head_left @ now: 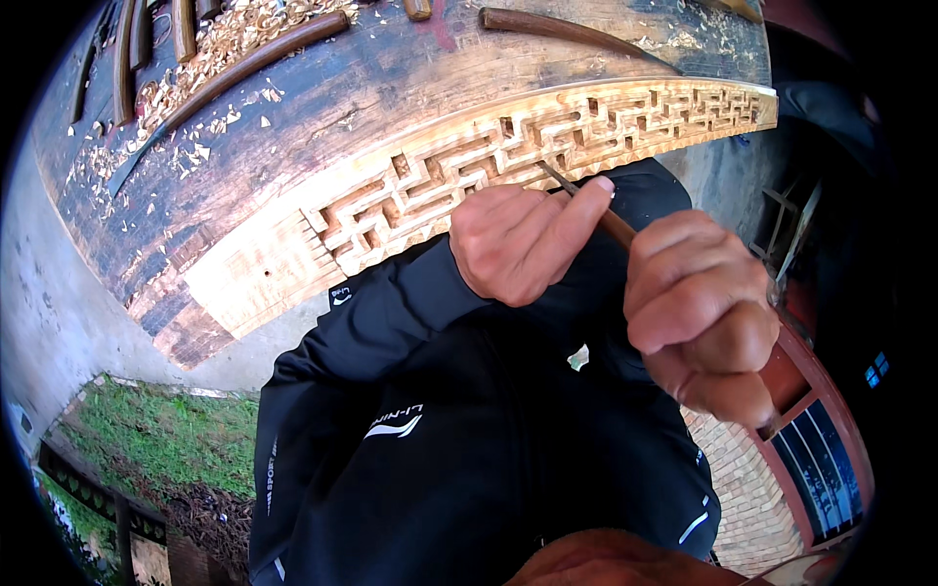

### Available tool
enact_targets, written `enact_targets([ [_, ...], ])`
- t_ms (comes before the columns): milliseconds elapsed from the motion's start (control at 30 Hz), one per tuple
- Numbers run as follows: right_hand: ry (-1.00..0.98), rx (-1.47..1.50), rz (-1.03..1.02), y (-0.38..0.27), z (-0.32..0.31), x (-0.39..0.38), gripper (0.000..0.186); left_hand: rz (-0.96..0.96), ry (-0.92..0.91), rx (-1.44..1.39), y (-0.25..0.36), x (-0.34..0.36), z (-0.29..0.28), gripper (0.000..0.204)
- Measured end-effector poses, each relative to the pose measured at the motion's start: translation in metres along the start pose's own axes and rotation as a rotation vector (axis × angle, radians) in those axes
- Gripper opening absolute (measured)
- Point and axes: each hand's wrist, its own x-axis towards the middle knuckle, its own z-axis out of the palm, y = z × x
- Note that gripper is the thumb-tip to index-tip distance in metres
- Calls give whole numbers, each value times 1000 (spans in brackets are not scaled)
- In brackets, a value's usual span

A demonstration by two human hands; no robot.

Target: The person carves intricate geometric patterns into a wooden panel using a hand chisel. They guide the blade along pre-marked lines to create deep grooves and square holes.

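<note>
A long pale wooden board (278, 254) carved with a stepped lattice of grooves lies along the near edge of the workbench. My right hand (699, 308) is wrapped round the wooden handle of a chisel (618, 228), whose butt end shows below the fist. The chisel slants up and left, its thin metal tip resting in the carved grooves near the board's middle. My left hand (513, 239) is closed at the chisel's shank, low over the board's near edge, one digit lying across the tool. Its curled fingertips are partly hidden.
The dark, worn workbench (322, 117) holds curly wood shavings (259, 34). A long-handled chisel (234, 83) lies at the left, another wood-handled tool (567, 29) beyond the board, and several more handles at the far left. A reddish wooden frame (845, 430) stands at the lower right.
</note>
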Motion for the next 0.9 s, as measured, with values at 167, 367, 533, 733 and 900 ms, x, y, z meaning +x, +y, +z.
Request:
enact_targets([
  [167,133,-191,3,-30,13,-1,56,32,-53,-108,-3,5,-9,57],
  [367,111,-223,-65,-24,19,3,55,13,-25,-152,-3,2,-3,53],
  [533,51,-211,-32,-26,11,2,56,-21,-84,-143,0,8,-10,49],
  [733,119,-118,19,-26,9,-1,56,-38,-99,-152,2,8,-10,49],
  [900,155,-126,19,-20,10,-2,55,-41,-72,-117,1,7,-6,47],
])
